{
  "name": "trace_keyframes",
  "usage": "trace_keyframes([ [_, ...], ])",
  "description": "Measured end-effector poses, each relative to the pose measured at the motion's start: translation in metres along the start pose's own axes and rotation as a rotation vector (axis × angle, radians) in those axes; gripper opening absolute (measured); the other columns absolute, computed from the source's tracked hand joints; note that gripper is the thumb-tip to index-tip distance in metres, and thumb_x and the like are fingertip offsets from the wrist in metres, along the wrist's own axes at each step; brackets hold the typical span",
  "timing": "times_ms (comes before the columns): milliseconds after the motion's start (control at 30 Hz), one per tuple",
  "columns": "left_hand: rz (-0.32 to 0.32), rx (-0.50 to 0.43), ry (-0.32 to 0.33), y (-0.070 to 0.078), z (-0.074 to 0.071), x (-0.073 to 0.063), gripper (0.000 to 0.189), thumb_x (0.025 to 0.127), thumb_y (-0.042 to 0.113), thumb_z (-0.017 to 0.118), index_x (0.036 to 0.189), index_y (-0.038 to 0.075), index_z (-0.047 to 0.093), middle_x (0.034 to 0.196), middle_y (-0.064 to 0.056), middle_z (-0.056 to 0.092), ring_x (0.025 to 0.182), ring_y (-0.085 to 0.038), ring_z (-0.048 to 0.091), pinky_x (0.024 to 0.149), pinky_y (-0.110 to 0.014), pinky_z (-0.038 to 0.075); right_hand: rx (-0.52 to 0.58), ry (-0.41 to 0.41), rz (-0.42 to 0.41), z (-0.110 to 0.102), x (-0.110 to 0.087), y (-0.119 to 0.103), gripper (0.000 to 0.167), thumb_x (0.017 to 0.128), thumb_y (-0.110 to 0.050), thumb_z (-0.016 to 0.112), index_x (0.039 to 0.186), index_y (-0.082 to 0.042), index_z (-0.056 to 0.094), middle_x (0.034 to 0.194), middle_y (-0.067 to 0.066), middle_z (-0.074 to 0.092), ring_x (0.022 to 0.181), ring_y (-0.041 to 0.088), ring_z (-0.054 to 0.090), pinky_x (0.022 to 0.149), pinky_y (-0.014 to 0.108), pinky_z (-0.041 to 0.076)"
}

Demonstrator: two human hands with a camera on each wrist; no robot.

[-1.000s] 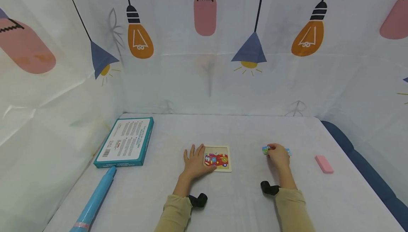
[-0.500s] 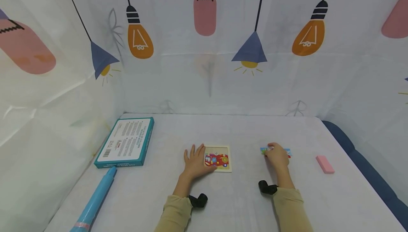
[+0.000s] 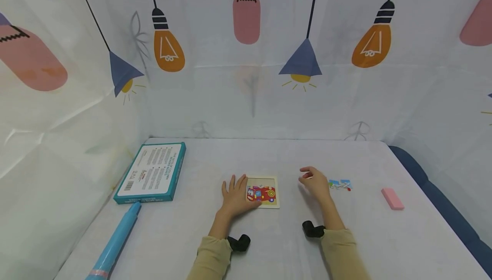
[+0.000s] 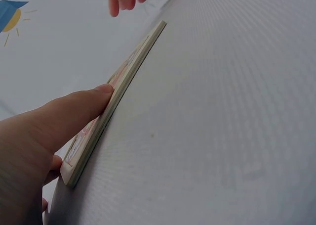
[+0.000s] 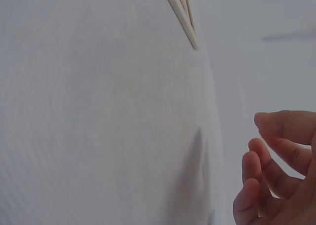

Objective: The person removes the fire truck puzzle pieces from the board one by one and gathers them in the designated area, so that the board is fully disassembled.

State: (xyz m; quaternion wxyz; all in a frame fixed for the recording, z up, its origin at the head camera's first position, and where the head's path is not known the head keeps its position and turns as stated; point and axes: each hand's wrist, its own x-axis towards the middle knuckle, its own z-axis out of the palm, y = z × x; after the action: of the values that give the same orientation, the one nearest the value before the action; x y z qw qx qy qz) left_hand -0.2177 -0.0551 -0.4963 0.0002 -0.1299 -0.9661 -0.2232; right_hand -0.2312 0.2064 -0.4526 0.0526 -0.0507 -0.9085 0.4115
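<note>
My left hand (image 3: 234, 198) rests with spread fingers on the left edge of a small wooden tray puzzle (image 3: 261, 178), which shows a red cartoon vehicle. In the left wrist view its thumb (image 4: 84, 109) presses on the puzzle's frame (image 4: 131, 79). My right hand (image 3: 317, 184) hovers over the table between the tray and some loose puzzle pieces (image 3: 341, 184). Its fingers (image 5: 284, 125) are loosely bent, and nothing shows between them in the right wrist view. Blue, white and red show on the pieces just right of that hand, which partly covers the area beside them.
A pink block (image 3: 392, 198) lies at the right. At the left are a teal-edged box (image 3: 151, 171) and a long blue tube (image 3: 115, 241). Behind the white table (image 3: 292, 156) hangs a lamp-patterned curtain (image 3: 223, 92); dark blue seating (image 3: 442, 203) lines the right edge.
My right hand has moved left, away from the loose pieces, uncovering those on the right. The left hand and the tray puzzle have stayed in place.
</note>
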Motion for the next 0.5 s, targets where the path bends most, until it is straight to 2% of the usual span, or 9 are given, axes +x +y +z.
trace_keyframes([
  [200, 0.001, -0.005, 0.0, 0.0, 0.0, 0.0, 0.095, 0.07, 0.058, 0.068, 0.141, 0.006, 0.034, 0.147, -0.008, 0.032, 0.137, -0.039, 0.017, 0.105, -0.061, 0.005, 0.02, -0.11, -0.021, 0.019, -0.002, -0.013, 0.029, 0.082, -0.01, 0.066, 0.109, -0.002, 0.061, 0.089, 0.009, 0.061, 0.08, 0.022, 0.057, 0.061, 0.028, 0.044],
  [500, 0.012, 0.015, 0.027, -0.004, 0.006, 0.003, 0.096, 0.067, 0.061, 0.068, 0.14, 0.006, 0.037, 0.146, -0.008, 0.035, 0.136, -0.039, 0.02, 0.104, -0.062, 0.007, -0.015, -0.205, -0.078, 0.039, -0.009, -0.022, 0.023, 0.079, -0.009, 0.069, 0.102, -0.007, 0.066, 0.083, 0.003, 0.061, 0.079, 0.019, 0.058, 0.065, 0.031, 0.046],
])
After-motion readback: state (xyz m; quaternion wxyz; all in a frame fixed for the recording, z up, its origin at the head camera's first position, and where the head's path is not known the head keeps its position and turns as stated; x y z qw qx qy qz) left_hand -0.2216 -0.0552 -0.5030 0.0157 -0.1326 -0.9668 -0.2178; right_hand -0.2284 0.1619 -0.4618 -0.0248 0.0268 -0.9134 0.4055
